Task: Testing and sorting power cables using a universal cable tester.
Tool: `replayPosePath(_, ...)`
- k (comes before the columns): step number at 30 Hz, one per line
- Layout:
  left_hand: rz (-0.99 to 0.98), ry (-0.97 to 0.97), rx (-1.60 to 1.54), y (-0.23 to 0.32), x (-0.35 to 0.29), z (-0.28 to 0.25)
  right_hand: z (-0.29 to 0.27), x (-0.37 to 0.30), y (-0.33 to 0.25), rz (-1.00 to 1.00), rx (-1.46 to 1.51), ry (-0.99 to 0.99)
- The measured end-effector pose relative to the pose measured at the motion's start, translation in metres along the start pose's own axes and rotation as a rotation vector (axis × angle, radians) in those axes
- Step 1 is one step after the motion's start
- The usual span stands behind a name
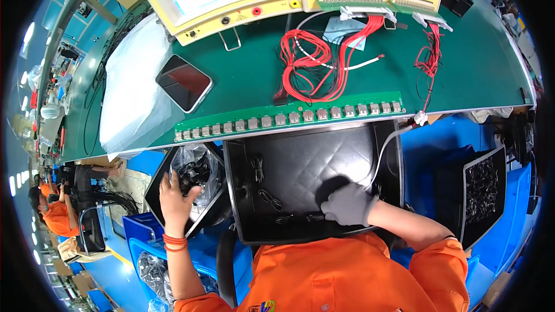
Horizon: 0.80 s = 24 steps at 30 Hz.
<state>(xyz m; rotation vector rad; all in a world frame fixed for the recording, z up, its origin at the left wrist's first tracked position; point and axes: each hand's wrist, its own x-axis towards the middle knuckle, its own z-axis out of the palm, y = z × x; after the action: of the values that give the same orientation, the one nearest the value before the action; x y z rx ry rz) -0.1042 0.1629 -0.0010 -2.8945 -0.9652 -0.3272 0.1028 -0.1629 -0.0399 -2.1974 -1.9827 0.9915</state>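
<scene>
Left hand (176, 205) open, lower left | right hand (348, 203) curled, grip unclear | black tray (306, 162), centre: few coiled cables (270, 199); plastic bag (213, 180) unemptied

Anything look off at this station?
No spill or obvious damage visible. Slightly odd: the red wires lie in a loose tangle on the green bench, unlike the orderly connector strip; the right hand is gloved, the left hand bare.

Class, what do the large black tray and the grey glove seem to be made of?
Large black tray: probably glossy moulded plastic; bright reflections spread across its floor. Grey glove: seemingly matte fabric, as it shows little shine; the exact fibre is unclear.
</scene>
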Motion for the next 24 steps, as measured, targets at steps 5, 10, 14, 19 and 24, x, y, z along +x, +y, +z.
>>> replayPosePath(5,0.233,-0.212,-0.746,0.090,-0.029,-0.005,-0.006,0.002,-0.003,-0.075,0.566,0.558)
replayPosePath(10,0.042,-0.531,-1.680,0.173,-0.029,-0.017,-0.026,0.005,-0.015,-0.064,1.253,0.448)
replayPosePath(14,-0.075,-0.691,-1.556,0.172,-0.028,-0.020,-0.033,0.001,-0.020,0.132,1.104,0.952)
replayPosePath(19,-0.093,-0.655,-1.429,0.178,-0.035,-0.014,-0.043,-0.004,-0.033,0.094,0.797,1.052)
replayPosePath(24,0.229,-0.156,-1.071,0.191,-0.037,-0.007,-0.048,0.002,-0.041,0.146,0.753,1.116)
